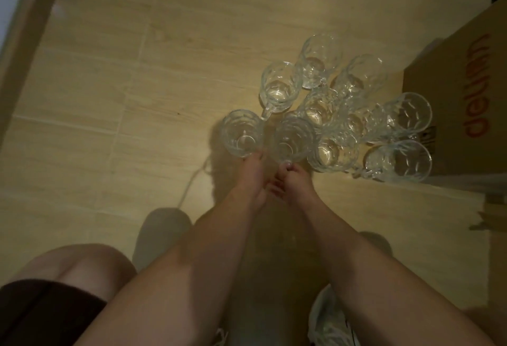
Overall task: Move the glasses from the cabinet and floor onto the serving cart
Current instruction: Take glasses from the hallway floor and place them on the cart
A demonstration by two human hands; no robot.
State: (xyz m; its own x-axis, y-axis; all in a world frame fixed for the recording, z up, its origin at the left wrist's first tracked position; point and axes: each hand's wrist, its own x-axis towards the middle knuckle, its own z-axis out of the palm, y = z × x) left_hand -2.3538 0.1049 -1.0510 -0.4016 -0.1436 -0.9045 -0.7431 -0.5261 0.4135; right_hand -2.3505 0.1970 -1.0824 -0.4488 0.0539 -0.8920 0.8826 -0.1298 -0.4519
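You're at the floor pickup: your left hand [253,171] grasps one mug [241,133] by its handle, your right hand [292,178] another [293,138], both at the near edge of the cluster on the floor [109,99]. Next, lift straight up, clear of neighbours, then carry to the cart.

Those mugs [340,115] are all clear glass, dimpled sides, shiny where the light catches the rims. The floor [164,44] looks like pale wood-grain tile or plank, smooth with a soft sheen. The box [461,93] beside them is plain brown cardboard, matt, red print. The shorts [41,310] are dark, dull cloth.
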